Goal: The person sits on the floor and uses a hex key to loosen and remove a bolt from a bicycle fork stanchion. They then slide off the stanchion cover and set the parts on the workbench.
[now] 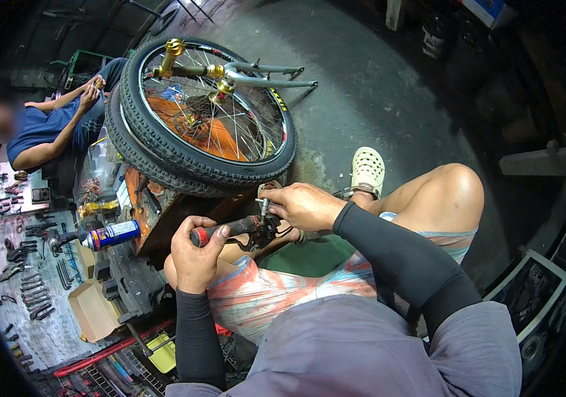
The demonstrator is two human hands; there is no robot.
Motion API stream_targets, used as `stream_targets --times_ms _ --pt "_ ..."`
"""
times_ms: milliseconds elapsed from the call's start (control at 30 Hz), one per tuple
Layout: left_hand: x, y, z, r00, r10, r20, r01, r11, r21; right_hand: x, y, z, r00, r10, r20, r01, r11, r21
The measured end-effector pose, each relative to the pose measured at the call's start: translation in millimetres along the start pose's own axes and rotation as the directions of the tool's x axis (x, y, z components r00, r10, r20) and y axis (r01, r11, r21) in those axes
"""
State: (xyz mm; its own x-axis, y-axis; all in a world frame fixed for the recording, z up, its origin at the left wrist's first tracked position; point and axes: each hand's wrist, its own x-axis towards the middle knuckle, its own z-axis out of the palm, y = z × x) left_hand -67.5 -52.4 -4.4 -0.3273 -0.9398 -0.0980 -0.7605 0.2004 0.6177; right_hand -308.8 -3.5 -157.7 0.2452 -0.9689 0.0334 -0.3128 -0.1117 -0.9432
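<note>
Over my lap, my left hand (195, 257) is wrapped round a black handlebar grip (238, 226) with a red end, its thumb lying along the rubber. A dark lever-and-clamp assembly (268, 231), which looks like a brake lever, sits at the grip's far end. My right hand (308, 205) pinches a small silver metal tool (264, 207) that stands upright against that assembly. The tool's exact kind is unclear, and my fingers cover its upper end. Past my hands, two bicycle wheels (213, 173) lie stacked on a bench, with a grey fork (263, 78) on top.
At left stands a blue spray can (112, 234) beside an open cardboard box (94, 309). Several wrenches (34, 294) lie on the tool-covered surface. A person in a blue shirt (48, 132) sits at far left. A metal-framed rack (534, 298) is at lower right.
</note>
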Motion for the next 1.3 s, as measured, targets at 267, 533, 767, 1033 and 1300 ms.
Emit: stream_targets --times_ms 267,533,767,1033,1300 --pt "4.8 -1.3 0.3 0.999 0.036 -0.005 -0.036 0.999 0.008 4.6 11.2 5.5 0.997 -0.059 -0.045 0.059 0.998 -0.009" --pt "6.4 -2.8 -0.9 1.0 0.023 0.004 -0.023 1.0 -0.013 5.1 10.0 3.6 0.999 -0.039 -0.027 0.039 0.999 -0.005" --pt "7.0 -5.5 -2.0 1.0 0.029 0.002 -0.029 1.0 0.005 5.2 7.9 4.5 1.0 -0.012 -0.015 0.011 0.999 -0.035" --pt "6.4 -4.8 -0.5 1.0 0.01 -0.004 -0.011 0.999 -0.038 4.8 5.8 2.4 1.0 -0.014 -0.013 0.014 1.0 -0.024" --pt "8.0 -3.2 -1.1 1.0 0.014 0.002 -0.014 1.0 -0.014 4.5 8.1 4.1 0.999 -0.028 -0.031 0.027 0.999 -0.032"
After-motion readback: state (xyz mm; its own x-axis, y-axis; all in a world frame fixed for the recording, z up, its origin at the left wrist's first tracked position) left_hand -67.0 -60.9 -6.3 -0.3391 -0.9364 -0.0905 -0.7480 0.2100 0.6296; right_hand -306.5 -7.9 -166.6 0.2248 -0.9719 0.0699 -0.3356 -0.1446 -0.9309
